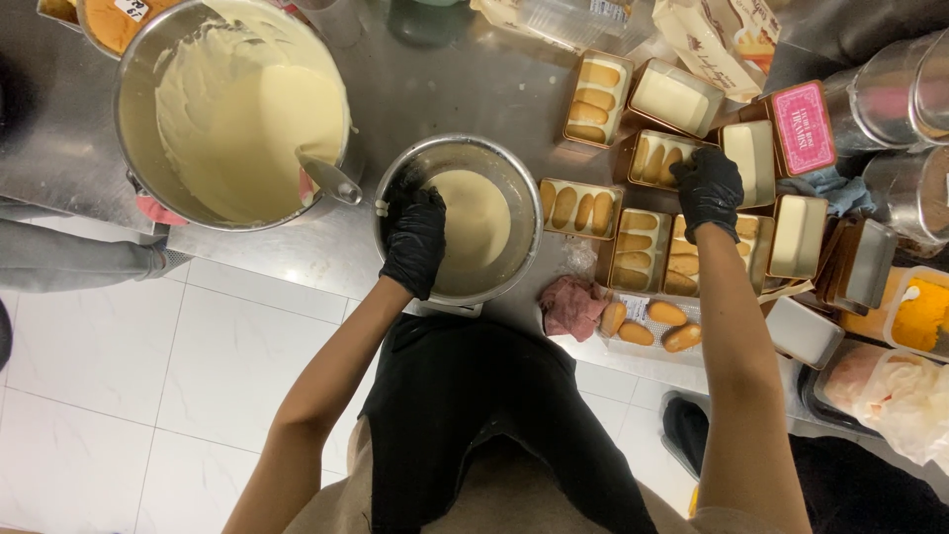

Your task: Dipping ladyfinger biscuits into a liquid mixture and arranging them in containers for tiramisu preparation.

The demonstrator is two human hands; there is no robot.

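Note:
My left hand [413, 237], in a black glove, reaches into a small steel bowl [524, 198] of pale cream and seems to grip a tool there; the tool itself is hidden. My right hand [708, 188], also gloved in black, rests over a small rectangular box holding finger biscuits [654, 158], fingers curled on its edge. Around it lie several similar boxes, some with biscuits [581, 209], some filled with cream [675, 100].
A large steel bowl of cream [232, 109] with a scoop stands at the back left. A pink cloth [571, 305] and loose biscuits [647, 321] lie at the counter's front edge. Metal canisters [890, 99] and plastic tubs [919, 316] crowd the right. Another person's grey sleeve [79, 259] enters at left.

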